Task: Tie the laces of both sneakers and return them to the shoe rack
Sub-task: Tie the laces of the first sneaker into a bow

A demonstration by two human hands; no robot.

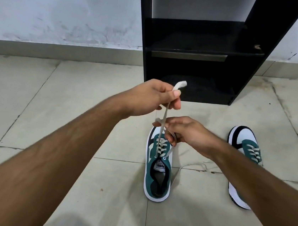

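Tiled floor (71,104), sneaker (157,179) below hands (185,130)

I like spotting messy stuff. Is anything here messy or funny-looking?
Yes. A loose lace end trails across the floor between the two sneakers. The wall has scuffs and stains near its bottom. The black shoe rack has a small chip on its shelf edge.

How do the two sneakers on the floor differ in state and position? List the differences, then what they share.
The left sneaker lies in full view below both hands, left hand and right hand, which hold its lace taut; the right sneaker lies untouched, farther right, partly hidden by the right forearm. The left sneaker's lace is pulled up; the right sneaker's loose lace trails on the floor. Both are teal, white and black, toes toward the rack.
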